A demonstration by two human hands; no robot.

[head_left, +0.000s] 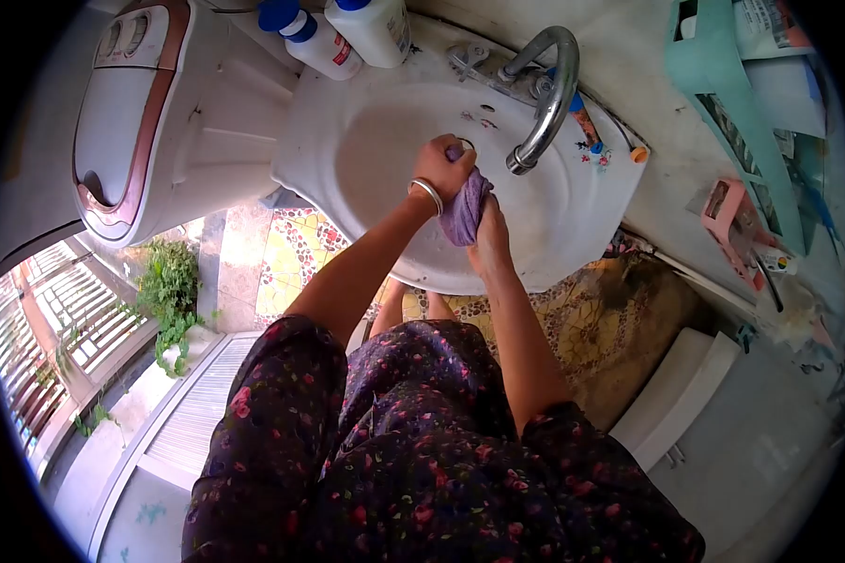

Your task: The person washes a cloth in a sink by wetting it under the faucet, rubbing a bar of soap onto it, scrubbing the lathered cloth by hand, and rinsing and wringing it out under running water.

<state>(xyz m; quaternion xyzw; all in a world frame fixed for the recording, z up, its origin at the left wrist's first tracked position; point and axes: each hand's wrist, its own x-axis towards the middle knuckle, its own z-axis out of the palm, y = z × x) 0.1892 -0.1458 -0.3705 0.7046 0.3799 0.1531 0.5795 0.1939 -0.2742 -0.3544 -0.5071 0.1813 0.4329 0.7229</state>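
Observation:
A purple cloth (463,212), bunched and twisted, is held between both hands over the white sink (357,174). My left hand (441,161), with a silver bangle at the wrist, is closed around the cloth's upper end. Lower and to the right, my right hand (490,236) grips the other side of the cloth; its fingers are partly hidden. The curved metal faucet (559,94) arches over the basin, its spout to the right of the cloth. I cannot make out any water running from it.
Two white bottles with blue caps, one a pump bottle (324,47), stand at the sink's back left corner. A toothbrush-like item (587,127) lies on the right rim. Left is a washing machine (122,122); right, a teal wall rack (746,122) and a pink holder (730,230).

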